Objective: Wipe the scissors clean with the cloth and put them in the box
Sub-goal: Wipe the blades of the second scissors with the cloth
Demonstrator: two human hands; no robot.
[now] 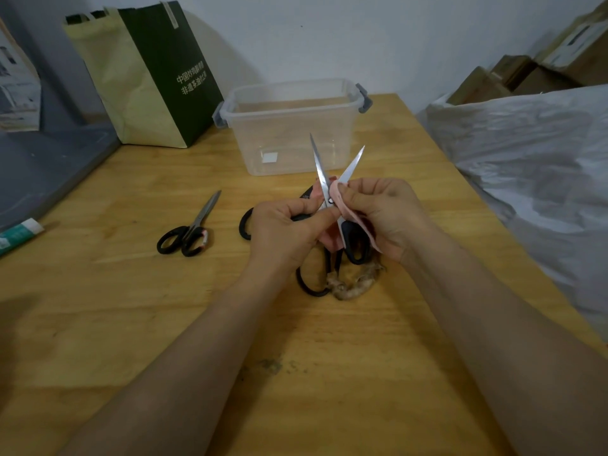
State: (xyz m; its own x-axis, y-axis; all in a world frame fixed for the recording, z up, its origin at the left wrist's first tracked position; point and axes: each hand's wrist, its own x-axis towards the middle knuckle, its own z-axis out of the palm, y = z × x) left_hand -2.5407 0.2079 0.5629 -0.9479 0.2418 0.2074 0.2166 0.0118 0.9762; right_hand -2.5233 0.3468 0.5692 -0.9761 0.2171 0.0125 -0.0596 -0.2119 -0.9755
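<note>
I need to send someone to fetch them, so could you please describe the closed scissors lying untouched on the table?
On the wooden table, look left of the clear plastic box and of the person's left hand. There lie the closed black-handled scissors, blades pointing away towards the green and cream paper bag. Unlike the open pair being wiped, nobody is touching them, and one handle loop has a pale wrapping.

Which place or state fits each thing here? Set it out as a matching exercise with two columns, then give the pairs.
Things:
1. clear plastic box
2. open scissors
3. closed scissors
4. green paper bag

Places or states:
A. lying flat on the table, left of the hands
B. standing at the table's far left
C. held in both hands with a pink cloth
D. empty, lid off, beyond the hands

Pairs: 1-D, 2-C, 3-A, 4-B
</note>
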